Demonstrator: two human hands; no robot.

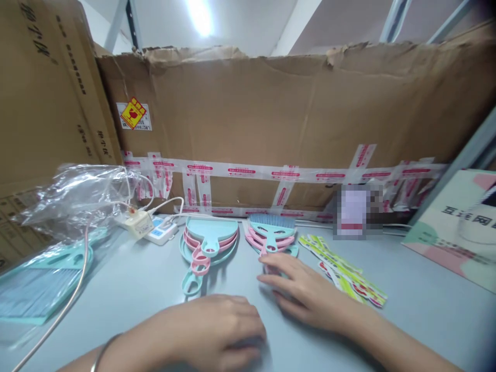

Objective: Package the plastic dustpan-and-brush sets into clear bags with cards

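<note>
My right hand [300, 289] lies flat on the grey table [406, 310], fingers stretched out, its fingertips on the handles of a stack of small teal and pink brushes [271, 232]. My left hand [217, 330] rests palm down near the front edge, fingers curled loosely with nothing seen in them. Left of the brushes sits a stack of small teal and pink dustpans [209, 240] with looped handles. A fanned pile of green and red printed cards [344, 276] lies right of my right hand.
A taped cardboard wall [271, 129] closes the back. A white power strip [153, 227] with cables sits at back left. A clear plastic bag [73, 201] and a bagged teal brush [39, 289] lie at the left. A printed box [457, 232] stands at the right.
</note>
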